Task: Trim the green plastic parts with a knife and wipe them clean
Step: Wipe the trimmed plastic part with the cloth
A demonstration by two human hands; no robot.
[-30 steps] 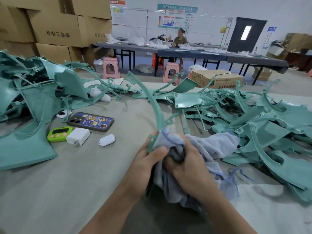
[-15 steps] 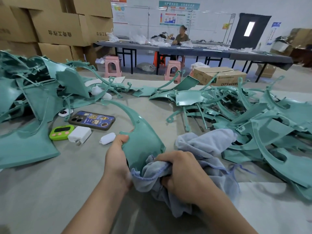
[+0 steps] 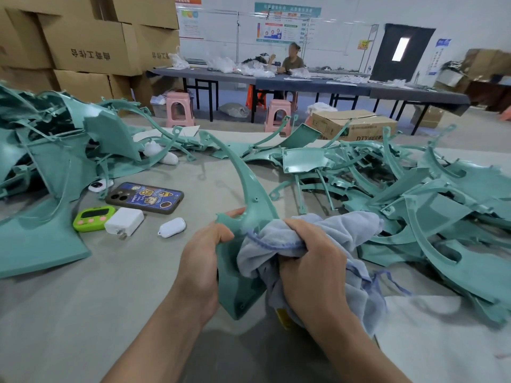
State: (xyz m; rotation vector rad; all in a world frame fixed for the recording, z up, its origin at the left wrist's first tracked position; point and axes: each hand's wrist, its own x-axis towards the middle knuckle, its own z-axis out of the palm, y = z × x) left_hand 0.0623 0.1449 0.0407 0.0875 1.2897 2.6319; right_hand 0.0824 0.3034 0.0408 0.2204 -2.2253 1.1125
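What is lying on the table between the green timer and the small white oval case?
A white charger block lies there, beside the green timer and apart from the white oval case, seen in the head view.

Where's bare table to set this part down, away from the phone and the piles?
Best: the bare table near you, left of your left hand, this side of the timer and charger. Also a narrow strip between the phone and the right pile. Crowded: the left pile, the right pile and around the phone.
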